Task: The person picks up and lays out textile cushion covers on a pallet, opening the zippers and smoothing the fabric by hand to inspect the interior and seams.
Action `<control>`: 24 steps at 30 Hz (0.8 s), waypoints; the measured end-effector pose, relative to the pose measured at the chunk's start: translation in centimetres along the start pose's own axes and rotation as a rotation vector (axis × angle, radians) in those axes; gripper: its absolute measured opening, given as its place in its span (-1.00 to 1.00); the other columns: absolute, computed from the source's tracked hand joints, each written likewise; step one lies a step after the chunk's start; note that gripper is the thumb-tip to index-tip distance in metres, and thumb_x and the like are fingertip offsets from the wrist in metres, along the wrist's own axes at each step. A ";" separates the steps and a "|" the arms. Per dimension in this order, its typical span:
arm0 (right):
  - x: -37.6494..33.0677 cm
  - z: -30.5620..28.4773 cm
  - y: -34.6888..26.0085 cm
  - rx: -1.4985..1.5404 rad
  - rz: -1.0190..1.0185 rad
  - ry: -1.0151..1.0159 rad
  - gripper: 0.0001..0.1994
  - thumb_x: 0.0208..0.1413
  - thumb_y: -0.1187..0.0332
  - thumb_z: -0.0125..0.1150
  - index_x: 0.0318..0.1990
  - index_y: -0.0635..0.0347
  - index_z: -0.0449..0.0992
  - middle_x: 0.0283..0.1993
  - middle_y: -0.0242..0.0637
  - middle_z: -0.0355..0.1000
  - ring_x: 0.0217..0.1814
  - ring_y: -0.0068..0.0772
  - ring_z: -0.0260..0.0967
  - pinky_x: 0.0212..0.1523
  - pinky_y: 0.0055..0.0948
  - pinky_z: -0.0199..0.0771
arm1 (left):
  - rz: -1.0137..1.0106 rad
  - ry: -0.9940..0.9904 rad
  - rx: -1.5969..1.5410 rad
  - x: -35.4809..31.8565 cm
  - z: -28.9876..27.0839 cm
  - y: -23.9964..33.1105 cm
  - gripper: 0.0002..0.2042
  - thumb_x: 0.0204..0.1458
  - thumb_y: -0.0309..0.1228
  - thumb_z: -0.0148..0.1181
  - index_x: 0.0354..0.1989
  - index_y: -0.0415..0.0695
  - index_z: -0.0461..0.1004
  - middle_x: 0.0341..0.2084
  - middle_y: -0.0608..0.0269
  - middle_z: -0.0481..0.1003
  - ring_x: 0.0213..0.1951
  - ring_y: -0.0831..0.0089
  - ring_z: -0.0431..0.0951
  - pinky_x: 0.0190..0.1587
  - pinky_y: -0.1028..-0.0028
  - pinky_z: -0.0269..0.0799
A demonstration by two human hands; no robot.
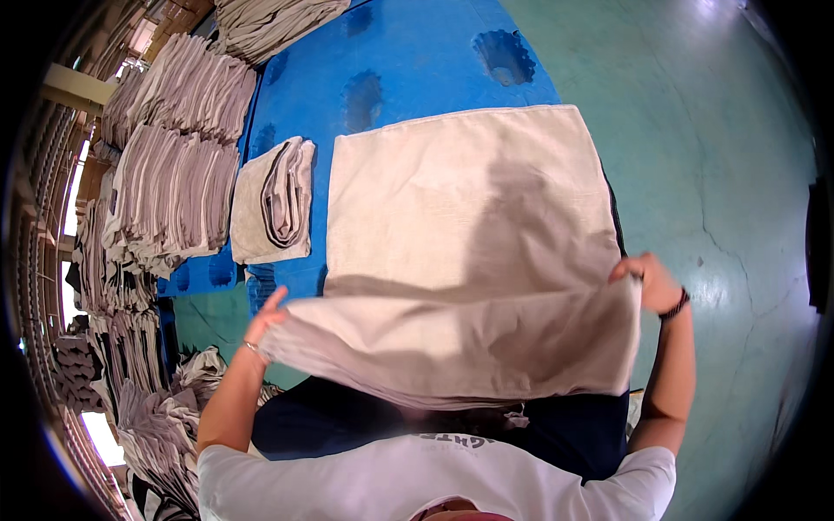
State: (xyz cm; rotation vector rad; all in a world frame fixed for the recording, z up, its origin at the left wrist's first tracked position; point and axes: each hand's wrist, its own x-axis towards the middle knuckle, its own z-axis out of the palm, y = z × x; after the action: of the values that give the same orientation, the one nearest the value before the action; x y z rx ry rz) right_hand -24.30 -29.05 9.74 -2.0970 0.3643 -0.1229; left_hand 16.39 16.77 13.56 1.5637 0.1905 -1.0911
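One large beige cloth (460, 226) spread over a blue mat (417, 61).
From the left: several stacks of cloth (178, 187), too crowded to count; one folded bundle (261, 208) with dark edging; the left hand (266, 323) at the cloth's near left edge, whether gripping I cannot tell; then the cloth, plain, lightly creased, partly shadowed, dark along its right side, far part flat, near part raised above dark trousers (287, 425); last, the right hand (647, 280), fingers closed on the cloth's right edge.
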 end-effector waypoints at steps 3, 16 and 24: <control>5.1 -1.7 3.1 0.194 0.113 0.284 -0.81 -0.15 0.31 0.12 -0.45 0.27 0.43 -0.49 -0.25 0.42 -0.48 -0.41 0.34 -0.43 -0.49 0.32 | 0.207 0.126 -0.395 5.1 -1.4 3.3 -0.83 -0.06 -0.43 -0.01 -0.26 -0.13 0.36 -0.36 0.15 0.45 -0.32 0.30 0.47 -0.24 0.31 0.42; 4.1 4.1 8.9 0.132 0.480 0.640 -0.55 -0.15 0.22 0.20 -0.11 0.32 0.37 -0.35 -0.20 0.42 -0.28 -0.42 0.35 -0.23 -0.50 0.32 | 0.072 0.409 0.211 12.1 -0.5 -5.5 -0.52 -0.11 -0.26 0.14 0.03 0.03 0.19 -0.05 0.35 0.29 0.05 0.35 0.17 0.07 0.12 -0.10; 4.9 5.4 6.9 -0.339 0.250 0.656 -0.72 -0.28 0.34 0.24 -0.38 0.26 0.36 -0.46 -0.07 0.35 -0.36 -0.05 0.29 -0.31 -0.32 0.27 | 0.670 0.199 0.417 12.7 2.0 -4.1 -0.81 0.00 -0.31 0.04 -0.34 -0.15 0.25 -0.40 0.34 0.35 -0.36 0.61 0.27 -0.26 0.58 0.21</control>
State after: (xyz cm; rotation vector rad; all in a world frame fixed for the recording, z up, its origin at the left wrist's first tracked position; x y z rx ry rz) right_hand -19.86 -29.49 0.73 -2.2762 1.0988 -0.6447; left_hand 19.74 11.03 1.82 1.9073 -0.4325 -0.4573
